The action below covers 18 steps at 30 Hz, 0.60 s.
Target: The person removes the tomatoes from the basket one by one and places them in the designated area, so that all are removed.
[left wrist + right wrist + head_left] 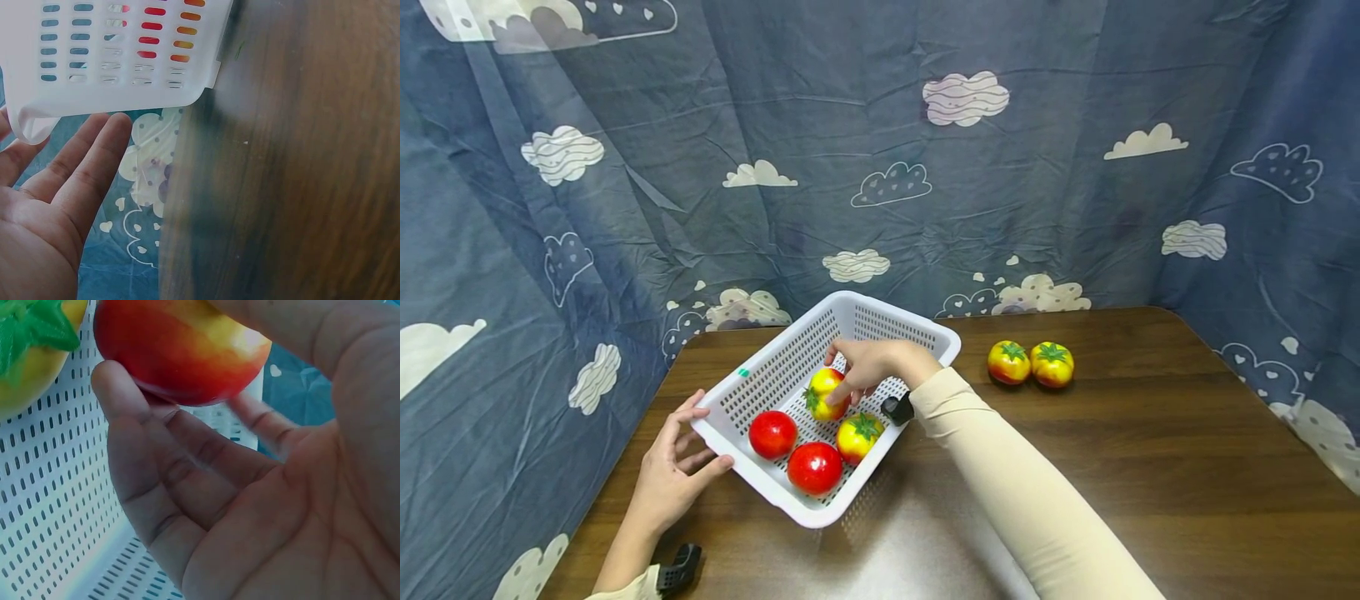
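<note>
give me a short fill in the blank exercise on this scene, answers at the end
The left hand holds a basket coloured ____.
Inside, the right hand curls round a tomato with red and ____ skin.
On the table, outside the basket, ____ tomatoes rest.
Their leafy tops are ____.
white; yellow; two; green

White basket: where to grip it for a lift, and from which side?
I'd take the basket by its rim on both long sides, from outside left and right, biased toward the near end. The rim is a broad solid lip above the slotted walls, and the red tomatoes lie at that near end, so the weight likely sits there.
</note>
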### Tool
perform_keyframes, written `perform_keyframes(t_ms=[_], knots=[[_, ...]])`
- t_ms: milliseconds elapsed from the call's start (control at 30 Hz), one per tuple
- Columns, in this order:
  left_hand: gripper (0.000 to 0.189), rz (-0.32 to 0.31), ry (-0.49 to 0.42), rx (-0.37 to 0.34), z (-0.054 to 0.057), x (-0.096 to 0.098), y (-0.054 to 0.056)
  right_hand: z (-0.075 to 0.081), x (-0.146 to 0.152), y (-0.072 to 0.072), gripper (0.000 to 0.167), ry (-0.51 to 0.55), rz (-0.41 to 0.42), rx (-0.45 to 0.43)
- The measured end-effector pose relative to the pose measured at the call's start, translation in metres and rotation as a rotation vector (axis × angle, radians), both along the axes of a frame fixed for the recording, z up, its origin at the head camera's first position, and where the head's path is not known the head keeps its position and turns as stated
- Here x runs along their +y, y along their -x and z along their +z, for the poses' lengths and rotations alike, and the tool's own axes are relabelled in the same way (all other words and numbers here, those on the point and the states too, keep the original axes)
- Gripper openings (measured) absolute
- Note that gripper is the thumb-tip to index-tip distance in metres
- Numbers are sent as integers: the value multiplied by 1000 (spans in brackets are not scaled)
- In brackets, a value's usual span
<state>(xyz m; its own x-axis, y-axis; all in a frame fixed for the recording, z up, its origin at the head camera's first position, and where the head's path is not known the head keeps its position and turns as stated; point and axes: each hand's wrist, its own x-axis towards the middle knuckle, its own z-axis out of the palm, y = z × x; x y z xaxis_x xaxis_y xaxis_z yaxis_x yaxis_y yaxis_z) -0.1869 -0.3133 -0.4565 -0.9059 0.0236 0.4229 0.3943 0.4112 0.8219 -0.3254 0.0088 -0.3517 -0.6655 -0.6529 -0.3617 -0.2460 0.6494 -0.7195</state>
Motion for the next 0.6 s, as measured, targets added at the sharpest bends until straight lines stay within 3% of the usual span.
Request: perform_keyframes(t_ms=[133, 400, 600], knots=[[74, 3, 5, -5, 0, 0, 0, 3, 6, 0, 69, 38, 23, -2], [74, 4, 7, 1, 0, 0, 0, 7, 19, -1, 56, 65, 64, 12], [75, 5, 10, -2, -1, 0, 0, 3, 27, -4, 55, 112, 61, -9]])
